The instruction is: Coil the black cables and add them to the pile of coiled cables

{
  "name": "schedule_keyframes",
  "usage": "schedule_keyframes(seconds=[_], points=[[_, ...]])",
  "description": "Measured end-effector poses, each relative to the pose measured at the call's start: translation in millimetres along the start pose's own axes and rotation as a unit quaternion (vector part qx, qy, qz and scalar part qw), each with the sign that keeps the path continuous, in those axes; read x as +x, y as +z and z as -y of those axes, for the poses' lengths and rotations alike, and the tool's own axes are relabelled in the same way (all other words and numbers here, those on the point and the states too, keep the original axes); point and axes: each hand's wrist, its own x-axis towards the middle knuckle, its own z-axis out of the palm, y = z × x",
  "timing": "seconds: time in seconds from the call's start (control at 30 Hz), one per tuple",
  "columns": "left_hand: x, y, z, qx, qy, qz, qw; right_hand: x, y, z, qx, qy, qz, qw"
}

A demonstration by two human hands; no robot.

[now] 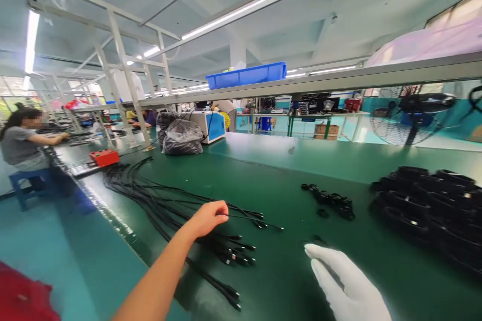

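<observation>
- Cables (150, 205) spread over the green tabletop (263, 185), reaching from 10 o'clock of the bare left hand (208, 218) round to 5 o'clock, plug ends toward the right.
- Black coils (410, 205) piled at 3 o'clock, well apart from the cables.
- Dark bag (183, 138) at 11 o'clock, near a blue-and-white box (216, 128) at 12.
- White-gloved right hand (350, 281) at 4 o'clock; its grip is parted, thumb and forefinger slightly spread.
- The left hand's grip pinches one cable (274, 226), its tip pointing to 3 o'clock.
- Small rings (335, 199) at 3 o'clock, between cables and coils.
- Black piece (319, 238) by the right fingertips; contact unclear.
</observation>
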Motion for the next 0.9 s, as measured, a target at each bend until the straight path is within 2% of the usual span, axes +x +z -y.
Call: schedule_keyframes(seconds=[0.1,0.13,0.17,0.2,0.23,0.27,0.3,0.33,0.37,0.4,0.43,0.47,0.57,0.67,0.77,0.9], points=[[-10,-31,-23,-0.063,0.064,-0.004,0.996,5,-12,8,0.089,0.015,-0.075,0.993],[-13,-41,-32,-0.077,0.081,-0.006,0.994,7,-16,10,0.128,0.006,-0.066,0.990],[-15,-49,-42,-0.089,0.097,-0.007,0.991,9,-19,12,0.181,-0.007,-0.023,0.983],[-16,-55,-52,-0.096,0.115,0.000,0.989,10,-21,12,0.245,-0.016,0.057,0.968],[-16,-59,-63,-0.098,0.128,0.010,0.987,11,-21,12,0.311,-0.015,0.173,0.935],[-14,-59,-74,-0.091,0.139,0.015,0.986,11,-19,10,0.368,0.004,0.300,0.880],[-12,-56,-85,-0.073,0.147,0.013,0.986,10,-17,8,0.404,0.034,0.417,0.814],[-10,-50,-96,-0.046,0.150,0.001,0.988,9,-13,4,0.422,0.068,0.502,0.752],[-9,-42,-107,-0.013,0.154,-0.019,0.988,8,-9,1,0.428,0.097,0.554,0.707],[-8,-31,-117,0.019,0.161,-0.035,0.986,7,-5,-3,0.431,0.117,0.582,0.679],[-9,-20,-127,0.043,0.171,-0.039,0.984,6,-1,-7,0.437,0.131,0.593,0.663],[-11,-8,-135,0.054,0.186,-0.024,0.981,5,2,-11,0.446,0.141,0.597,0.652],[-21,20,-151,0.017,0.239,0.085,0.967,4,6,-20,0.465,0.150,0.617,0.617],[-28,30,-158,-0.041,0.256,0.141,0.956,3,8,-26,0.464,0.154,0.626,0.607],[-29,28,-162,-0.077,0.282,0.165,0.942,3,12,-32,0.421,0.158,0.641,0.622],[-28,30,-168,-0.106,0.316,0.153,0.930,6,21,-37,0.399,0.099,0.620,0.668]])
